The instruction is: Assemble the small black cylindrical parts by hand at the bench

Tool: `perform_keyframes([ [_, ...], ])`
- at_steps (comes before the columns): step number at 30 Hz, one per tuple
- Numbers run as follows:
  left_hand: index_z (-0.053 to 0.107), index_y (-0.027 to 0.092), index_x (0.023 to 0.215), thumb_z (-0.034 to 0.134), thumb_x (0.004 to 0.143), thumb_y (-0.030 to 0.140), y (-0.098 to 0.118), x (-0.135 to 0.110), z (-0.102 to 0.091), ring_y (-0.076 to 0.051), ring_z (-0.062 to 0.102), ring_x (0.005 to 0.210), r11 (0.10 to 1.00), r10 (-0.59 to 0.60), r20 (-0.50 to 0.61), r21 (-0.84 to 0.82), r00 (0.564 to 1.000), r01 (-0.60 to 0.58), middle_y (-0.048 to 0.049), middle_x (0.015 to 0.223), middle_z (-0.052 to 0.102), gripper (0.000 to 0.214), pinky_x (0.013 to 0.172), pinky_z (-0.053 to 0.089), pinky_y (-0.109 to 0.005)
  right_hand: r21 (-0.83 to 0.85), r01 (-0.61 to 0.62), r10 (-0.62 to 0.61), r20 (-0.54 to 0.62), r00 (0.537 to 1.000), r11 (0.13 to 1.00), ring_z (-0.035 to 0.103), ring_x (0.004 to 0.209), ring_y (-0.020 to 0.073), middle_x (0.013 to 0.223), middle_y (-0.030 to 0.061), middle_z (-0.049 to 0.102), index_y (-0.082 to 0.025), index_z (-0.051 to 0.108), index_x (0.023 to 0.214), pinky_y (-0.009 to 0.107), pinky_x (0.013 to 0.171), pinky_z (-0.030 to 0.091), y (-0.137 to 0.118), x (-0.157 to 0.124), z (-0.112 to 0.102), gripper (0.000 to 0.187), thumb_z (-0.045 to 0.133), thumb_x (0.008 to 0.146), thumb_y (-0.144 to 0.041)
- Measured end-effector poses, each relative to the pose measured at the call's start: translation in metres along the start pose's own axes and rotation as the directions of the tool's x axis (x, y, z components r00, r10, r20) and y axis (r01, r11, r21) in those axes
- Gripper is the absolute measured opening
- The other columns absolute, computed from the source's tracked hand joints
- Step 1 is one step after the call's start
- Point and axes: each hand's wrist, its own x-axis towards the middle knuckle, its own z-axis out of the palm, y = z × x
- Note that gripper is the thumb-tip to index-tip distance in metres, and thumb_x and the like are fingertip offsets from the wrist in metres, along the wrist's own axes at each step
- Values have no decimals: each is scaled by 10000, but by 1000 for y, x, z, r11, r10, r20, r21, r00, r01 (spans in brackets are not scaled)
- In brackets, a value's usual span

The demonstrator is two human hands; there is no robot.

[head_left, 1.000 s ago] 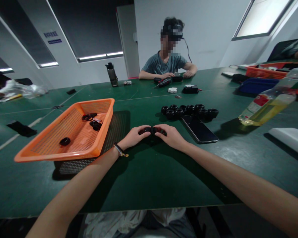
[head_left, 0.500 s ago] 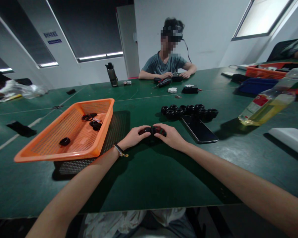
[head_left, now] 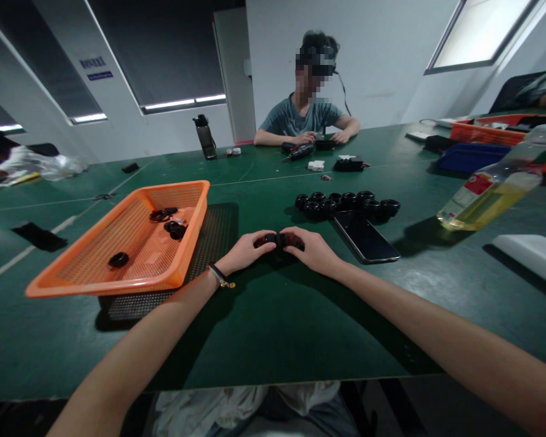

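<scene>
Both hands meet over the green table (head_left: pixel 273 334), fingers curled around small black round parts. My left hand (head_left: pixel 246 250) is closed on a black ring-like part (head_left: pixel 270 238). My right hand (head_left: pixel 316 252) grips another dark round part (head_left: pixel 295 241), which shows a reddish sheen. The two parts touch or nearly touch, and the fingers hide much of them. Beyond my right hand, several similar black round parts (head_left: pixel 341 205) stand in a cluster. Left of my left hand is an orange basket (head_left: pixel 182 267) with a few black pieces (head_left: pixel 119 260) inside.
A dark phone (head_left: pixel 366 237) lies right of my right hand. Farther right, a bottle of yellow liquid (head_left: pixel 486 188) appears tilted near a white object (head_left: pixel 532 255). Across the table, a person (head_left: pixel 300 118) sits behind a power tool (head_left: pixel 300 152); a dark drinking bottle (head_left: pixel 204 136) stands farther left.
My hands keep almost the same place and grip. The reddish sheen on the right part looks slightly different. Across the table, the person's hand has shifted a little.
</scene>
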Motion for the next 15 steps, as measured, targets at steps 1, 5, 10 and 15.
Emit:
perform_keyframes([
  [1,548,131,1113,524,791,311,0,0,0,-192,573,930,1000,4,1,0,1000,-4,-82,1043,625,370,856,423,-326,-3,-1,1,1,1000,1000,565,731,160,804,27,614,-183,556,996,314,696,452,0,0,0,280,577,725,-115],
  [5,551,118,1110,525,790,316,-2,0,0,-197,572,928,1000,16,-6,12,1000,-16,-93,1038,624,377,853,423,-327,-11,-7,7,7,1000,1000,567,721,160,801,27,619,-185,555,1004,316,687,456,-1,0,-1,284,576,728,-120],
  [10,548,130,1115,526,791,322,-2,0,0,-194,574,928,1000,21,-7,0,1000,-21,-86,1042,624,378,850,427,-324,-1,-14,14,22,1000,1000,575,740,163,828,35,629,-179,553,1023,327,701,462,-1,0,-1,283,568,744,-137],
  [15,551,122,1106,531,788,307,0,0,0,-194,577,925,1000,14,-6,-3,1000,-14,-98,1048,619,368,851,428,-329,-18,-29,29,26,999,999,580,744,168,832,41,636,-166,559,1027,336,713,464,-3,0,-2,275,566,752,-152],
])
